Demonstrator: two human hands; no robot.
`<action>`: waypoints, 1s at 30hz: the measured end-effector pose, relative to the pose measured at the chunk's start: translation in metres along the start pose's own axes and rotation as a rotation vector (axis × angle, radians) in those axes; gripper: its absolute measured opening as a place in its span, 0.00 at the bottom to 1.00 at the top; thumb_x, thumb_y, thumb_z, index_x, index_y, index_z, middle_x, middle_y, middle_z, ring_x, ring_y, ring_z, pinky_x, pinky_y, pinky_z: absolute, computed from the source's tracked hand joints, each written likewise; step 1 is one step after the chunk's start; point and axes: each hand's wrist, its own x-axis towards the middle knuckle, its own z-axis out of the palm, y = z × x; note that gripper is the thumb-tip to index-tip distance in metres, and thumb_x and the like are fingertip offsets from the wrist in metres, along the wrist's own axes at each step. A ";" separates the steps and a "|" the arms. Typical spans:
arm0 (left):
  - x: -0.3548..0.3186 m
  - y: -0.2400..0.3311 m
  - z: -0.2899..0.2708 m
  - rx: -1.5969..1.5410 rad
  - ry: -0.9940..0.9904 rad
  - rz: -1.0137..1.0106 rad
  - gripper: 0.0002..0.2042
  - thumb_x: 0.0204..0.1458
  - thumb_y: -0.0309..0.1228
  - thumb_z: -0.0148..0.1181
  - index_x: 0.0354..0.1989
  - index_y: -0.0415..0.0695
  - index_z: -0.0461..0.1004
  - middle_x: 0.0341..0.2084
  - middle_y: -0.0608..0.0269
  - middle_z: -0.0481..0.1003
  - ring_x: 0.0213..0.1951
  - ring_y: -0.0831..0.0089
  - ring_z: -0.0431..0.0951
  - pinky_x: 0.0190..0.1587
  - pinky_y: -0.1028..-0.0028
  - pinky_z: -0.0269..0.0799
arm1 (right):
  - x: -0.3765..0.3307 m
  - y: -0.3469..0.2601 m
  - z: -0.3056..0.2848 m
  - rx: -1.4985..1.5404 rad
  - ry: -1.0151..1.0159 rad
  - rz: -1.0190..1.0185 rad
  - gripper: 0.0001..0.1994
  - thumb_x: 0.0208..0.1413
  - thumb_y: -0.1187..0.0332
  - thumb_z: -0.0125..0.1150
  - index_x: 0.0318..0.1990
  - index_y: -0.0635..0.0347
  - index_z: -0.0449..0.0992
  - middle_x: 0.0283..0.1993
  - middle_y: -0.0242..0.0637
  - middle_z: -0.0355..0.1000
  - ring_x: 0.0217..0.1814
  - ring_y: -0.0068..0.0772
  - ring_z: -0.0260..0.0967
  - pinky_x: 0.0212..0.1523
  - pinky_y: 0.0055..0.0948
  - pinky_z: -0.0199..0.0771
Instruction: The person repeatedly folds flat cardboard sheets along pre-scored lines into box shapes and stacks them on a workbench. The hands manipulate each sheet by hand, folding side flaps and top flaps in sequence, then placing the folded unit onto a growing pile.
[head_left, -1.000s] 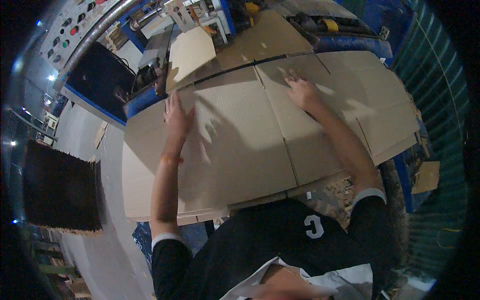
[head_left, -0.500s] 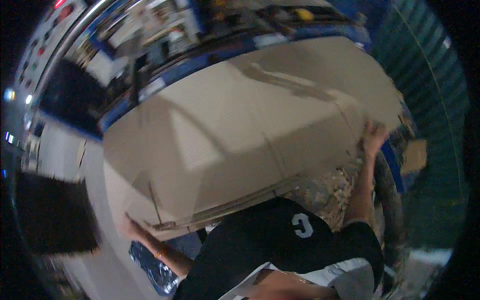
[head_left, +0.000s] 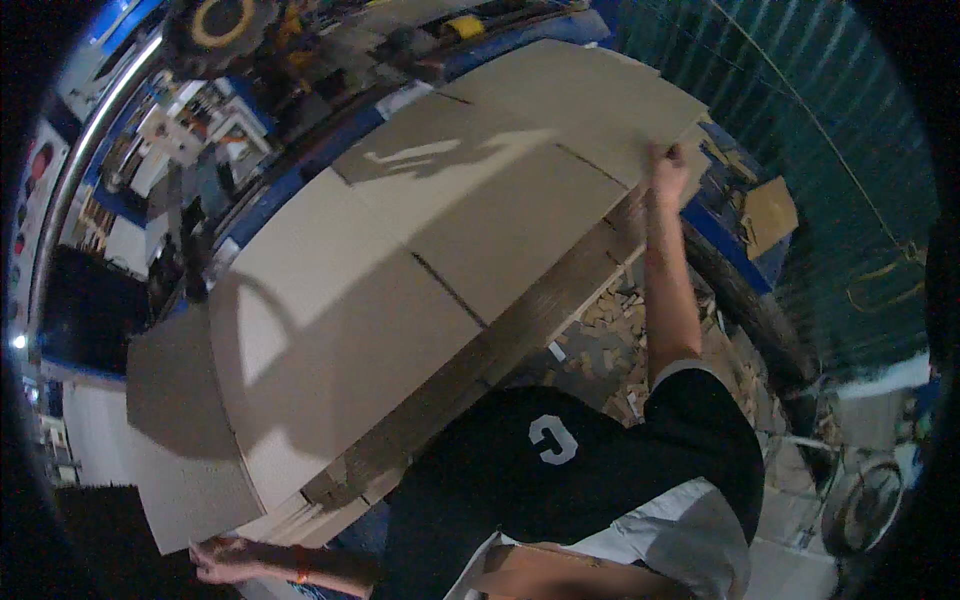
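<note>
A large brown cardboard sheet (head_left: pixel 400 250) with dark slots cut into its edges and crease lines spans the middle of the view, slanting from lower left to upper right. My left hand (head_left: pixel 225 560) is closed at its near left corner, the fingers pinching the edge. At the right end, my right hand (head_left: pixel 667 175) is curled closed at the sheet's edge, a little blurred. Below the sheet's near side, the edges of more cardboard (head_left: pixel 440 405) show in layers. The undersides of both grips are hidden.
Behind the sheet runs a blue machine (head_left: pixel 300 170) with a dark wheel (head_left: pixel 222 30) and a metal rail (head_left: pixel 85 150). Cardboard scraps (head_left: pixel 610 325) litter the floor by my right arm. A loose cardboard piece (head_left: pixel 770 215) lies near the green corrugated wall (head_left: pixel 800 130).
My view has turned, and the sheet now slants more steeply. My right hand appears farther forward, my left nearer and lower; both stay at the cardboard's ends.
</note>
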 end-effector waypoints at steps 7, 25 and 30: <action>-0.037 0.001 -0.009 0.164 -0.306 -0.092 0.11 0.49 0.28 0.56 0.39 0.36 0.71 0.37 0.58 0.71 0.39 0.69 0.70 0.44 0.68 0.67 | -0.059 -0.093 -0.038 0.435 -0.294 -0.146 0.24 0.46 0.81 0.54 0.54 0.63 0.62 0.51 0.38 0.65 0.49 0.28 0.64 0.48 0.27 0.66; -0.159 0.086 0.098 0.523 -1.612 0.704 0.26 0.41 0.24 0.49 0.55 0.49 0.65 0.57 0.56 0.60 0.59 0.57 0.59 0.61 0.59 0.52 | -0.161 -0.089 -0.003 -0.352 -1.317 -1.045 0.21 0.40 0.77 0.58 0.47 0.57 0.72 0.57 0.40 0.64 0.59 0.47 0.60 0.56 0.44 0.59; -0.148 0.063 0.130 0.406 -1.511 0.755 0.27 0.43 0.23 0.46 0.57 0.49 0.63 0.59 0.56 0.59 0.59 0.56 0.59 0.61 0.59 0.52 | -0.125 -0.087 0.048 -0.577 -1.356 -1.070 0.27 0.43 0.55 0.58 0.53 0.55 0.67 0.62 0.40 0.56 0.64 0.48 0.50 0.61 0.47 0.50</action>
